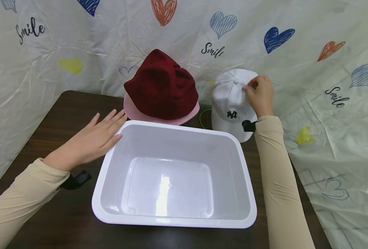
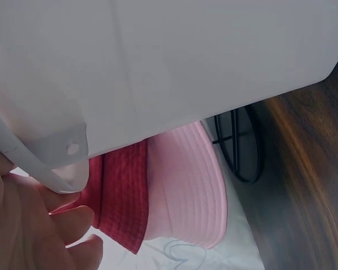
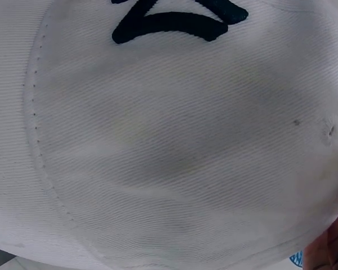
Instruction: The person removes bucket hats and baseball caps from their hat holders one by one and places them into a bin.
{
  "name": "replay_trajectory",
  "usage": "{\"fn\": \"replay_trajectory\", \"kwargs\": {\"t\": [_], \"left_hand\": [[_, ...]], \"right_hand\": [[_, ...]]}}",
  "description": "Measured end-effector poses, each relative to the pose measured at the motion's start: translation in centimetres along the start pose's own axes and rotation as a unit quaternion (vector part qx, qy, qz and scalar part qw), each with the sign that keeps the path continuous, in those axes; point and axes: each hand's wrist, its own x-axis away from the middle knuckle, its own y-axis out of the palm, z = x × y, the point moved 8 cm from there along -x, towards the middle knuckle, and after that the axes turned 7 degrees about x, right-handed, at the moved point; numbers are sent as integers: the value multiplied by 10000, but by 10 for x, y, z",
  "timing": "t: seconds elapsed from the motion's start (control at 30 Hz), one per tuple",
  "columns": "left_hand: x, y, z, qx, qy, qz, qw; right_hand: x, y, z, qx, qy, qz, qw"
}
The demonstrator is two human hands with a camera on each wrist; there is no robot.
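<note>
A white baseball cap [image 1: 225, 98] with a dark "NY" logo stands at the back right, brim toward the tub. My right hand [image 1: 260, 95] pinches the side of its crown between thumb and fingers. In the right wrist view the cap [image 3: 174, 135] fills most of the picture, with a few fingers [image 3: 332, 244] at its edge. My left hand [image 1: 92, 141] lies with fingers spread at the back left corner of a white plastic tub [image 1: 174, 223], and nothing is held in it. Behind the tub, a dark red hat [image 1: 162, 86] sits over a pink bucket hat [image 1: 131, 109].
The tub stands on a dark wooden table [image 1: 78, 107]. A black wire frame [image 2: 236, 143] shows beside the pink hat, and a thin wire loop [image 1: 201, 119] beside the cap. Behind everything hangs a pale sheet [image 1: 184, 34] printed with hearts. A black strap crosses each wrist.
</note>
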Motion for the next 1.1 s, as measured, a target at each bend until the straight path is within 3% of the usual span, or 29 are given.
{"fn": "replay_trajectory", "kwargs": {"t": [0.7, 1.1], "left_hand": [[1, 0, -1, 67, 12, 79, 9999], [0, 0, -2, 140, -34, 32, 9999]], "right_hand": [[-1, -2, -2, -152, -270, 31, 9995], [1, -5, 0, -265, -201, 61, 9994]]}}
